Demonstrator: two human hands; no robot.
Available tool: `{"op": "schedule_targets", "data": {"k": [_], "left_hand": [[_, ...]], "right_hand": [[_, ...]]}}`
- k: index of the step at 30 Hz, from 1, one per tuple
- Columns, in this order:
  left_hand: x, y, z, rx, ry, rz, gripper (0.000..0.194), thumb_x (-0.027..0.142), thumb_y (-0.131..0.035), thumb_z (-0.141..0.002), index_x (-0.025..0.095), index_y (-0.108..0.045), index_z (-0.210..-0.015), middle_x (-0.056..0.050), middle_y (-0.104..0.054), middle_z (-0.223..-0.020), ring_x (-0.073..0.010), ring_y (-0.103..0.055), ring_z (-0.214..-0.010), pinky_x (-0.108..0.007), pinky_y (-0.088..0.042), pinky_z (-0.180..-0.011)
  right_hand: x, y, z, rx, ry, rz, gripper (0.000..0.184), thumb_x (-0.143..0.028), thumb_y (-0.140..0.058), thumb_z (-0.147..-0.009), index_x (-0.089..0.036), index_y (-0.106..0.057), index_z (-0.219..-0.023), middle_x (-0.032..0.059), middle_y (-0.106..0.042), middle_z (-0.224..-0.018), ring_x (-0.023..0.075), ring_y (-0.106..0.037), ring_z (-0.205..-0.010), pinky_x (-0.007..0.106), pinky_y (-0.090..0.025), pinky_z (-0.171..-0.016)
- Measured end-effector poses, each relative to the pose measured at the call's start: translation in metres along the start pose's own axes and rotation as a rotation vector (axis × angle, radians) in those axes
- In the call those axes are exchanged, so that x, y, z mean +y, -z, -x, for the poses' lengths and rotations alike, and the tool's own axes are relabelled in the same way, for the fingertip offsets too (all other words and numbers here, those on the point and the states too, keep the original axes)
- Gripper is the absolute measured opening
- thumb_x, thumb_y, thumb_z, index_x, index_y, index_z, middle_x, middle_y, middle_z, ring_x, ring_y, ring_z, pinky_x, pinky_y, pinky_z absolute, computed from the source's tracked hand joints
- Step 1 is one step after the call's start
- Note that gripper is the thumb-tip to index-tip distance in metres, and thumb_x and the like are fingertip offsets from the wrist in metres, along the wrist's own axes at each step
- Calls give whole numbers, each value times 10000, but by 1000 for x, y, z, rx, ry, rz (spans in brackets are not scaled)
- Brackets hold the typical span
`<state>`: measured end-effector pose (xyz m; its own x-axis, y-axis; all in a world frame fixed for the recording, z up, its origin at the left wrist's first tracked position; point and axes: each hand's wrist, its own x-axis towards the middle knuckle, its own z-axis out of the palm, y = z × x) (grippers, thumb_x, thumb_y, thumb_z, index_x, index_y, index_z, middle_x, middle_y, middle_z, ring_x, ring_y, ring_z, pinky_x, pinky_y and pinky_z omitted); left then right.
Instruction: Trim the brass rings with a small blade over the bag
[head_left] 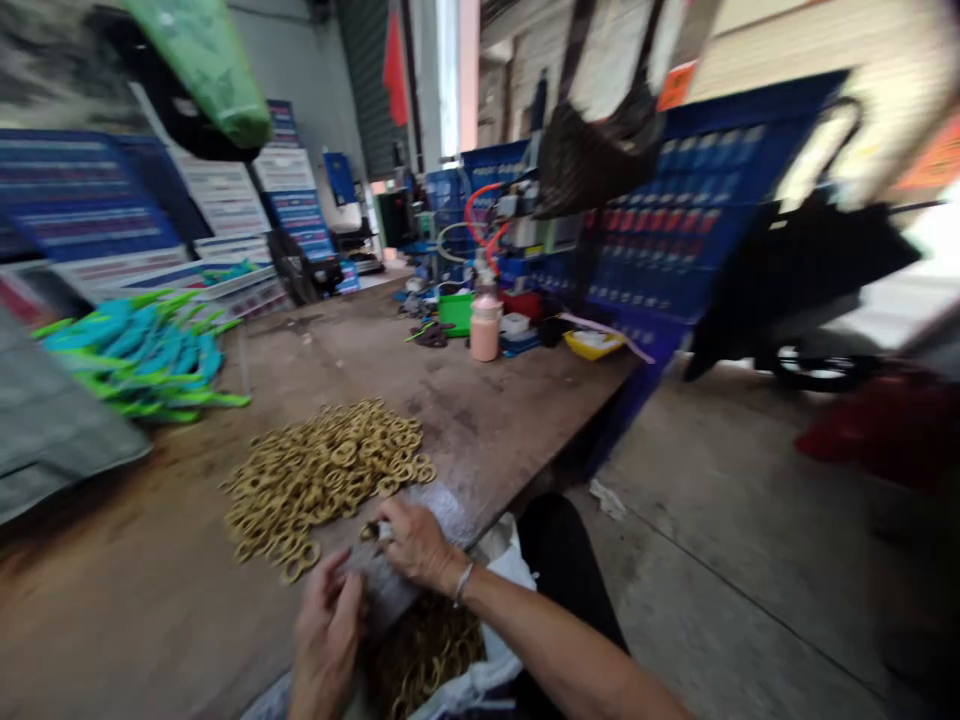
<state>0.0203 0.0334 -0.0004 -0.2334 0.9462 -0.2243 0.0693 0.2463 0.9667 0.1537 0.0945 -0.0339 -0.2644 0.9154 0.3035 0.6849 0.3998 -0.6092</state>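
A pile of brass-coloured rings (322, 470) lies spread on the worktable. Just at its near right side, my right hand (420, 540) is closed, its fingertips pinching a small brass-coloured ring (367, 532). Something white, possibly a finger wrap, shows at those fingertips. My left hand (328, 625) is nearer to me, to the left, with thumb and fingers bent but apart and nothing visible between them. Below both hands, at the table edge, a white sack (504, 600) holds more rings (435, 655).
Blue-and-green plastic pieces (150, 350) are heaped at the left beside a grey cloth-like sheet (52, 420). A pink bottle (484, 325), a green box (454, 314) and a yellow tray (594, 343) stand farther back. The worktable (517, 430) ends at a diagonal right edge above concrete floor.
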Motion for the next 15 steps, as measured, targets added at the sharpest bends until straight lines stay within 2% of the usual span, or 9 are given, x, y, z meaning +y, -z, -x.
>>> {"op": "schedule_targets", "data": {"k": [2,4,9,15], "left_hand": [[6,-5,-7,11,-113,-30,477,449,-625,-624,181,-526,-1005,40,-527,-560,-124,-479,-461,-224,-367,-409],[7,-9,-14,9,-153,-50,418,402,-569,-682,170,-514,-1026,31,-534,-611,-109,-465,-464,-209,-354,-408],[1,-14,-19,21,-143,-41,280,324,-545,-728,155,-551,-951,36,-515,-579,-95,-450,-462,-197,-360,-450],[-4,-19,-21,9,-134,25,170,320,-582,-717,182,-605,-813,5,-567,-616,-128,-502,-563,-208,-383,-517]], "right_hand": [[2,-1,2,-13,-11,-46,228,-143,-448,-722,-179,-535,-930,29,-616,-807,154,-552,-715,234,-366,-631],[4,-1,2,1,-26,-56,214,-137,-461,-717,-181,-533,-914,26,-606,-797,152,-544,-727,232,-364,-655],[4,1,1,-27,8,-44,172,-121,-446,-738,-181,-527,-877,24,-595,-787,143,-531,-728,223,-349,-665],[3,1,3,-49,41,-13,119,-163,-446,-782,-181,-528,-867,33,-601,-810,148,-531,-738,227,-346,-656]]}}
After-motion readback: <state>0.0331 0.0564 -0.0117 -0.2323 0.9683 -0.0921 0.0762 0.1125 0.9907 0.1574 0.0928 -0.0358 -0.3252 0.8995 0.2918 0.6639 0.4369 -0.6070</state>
